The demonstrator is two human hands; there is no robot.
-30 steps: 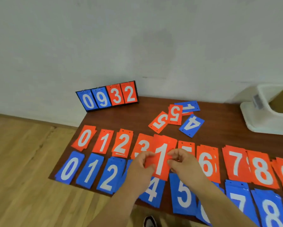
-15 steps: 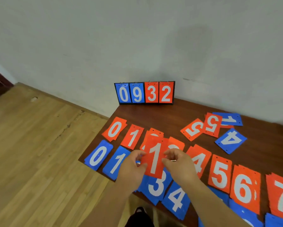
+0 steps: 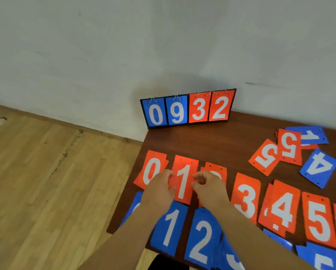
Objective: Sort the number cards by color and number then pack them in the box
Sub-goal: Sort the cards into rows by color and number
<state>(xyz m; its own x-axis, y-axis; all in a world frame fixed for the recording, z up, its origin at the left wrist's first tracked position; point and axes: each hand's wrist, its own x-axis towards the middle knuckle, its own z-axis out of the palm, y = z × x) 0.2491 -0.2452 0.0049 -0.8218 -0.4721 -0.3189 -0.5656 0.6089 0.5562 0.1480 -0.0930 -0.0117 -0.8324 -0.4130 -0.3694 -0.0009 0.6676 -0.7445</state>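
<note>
**Orange 1 held square over its slot between the 0 and the 2**

I have the orange plastic card printed with a white 1 (image 3: pixel 183 180) pinched by its two long edges. The left hand (image 3: pixel 159 190) curls onto the left edge and the right hand (image 3: pixel 208 189) onto the right edge, and both hold that card alone. The card sits between the hands with its long axis running near to far and its punched holes at the far end.

It lies in the orange row on the dark brown wooden table (image 3: pixel 202 141). The orange 0 pile (image 3: pixel 149 164) is just to its left, the mostly hidden orange 2 pile (image 3: pixel 214 166) is just to its right, and the blue 1 card (image 3: pixel 171 228) is just nearer. I cannot tell whether it already rests flat.

Neither hand is nearer, so I judge both should let go together to keep the card from skewing. The box is out of view.
</note>
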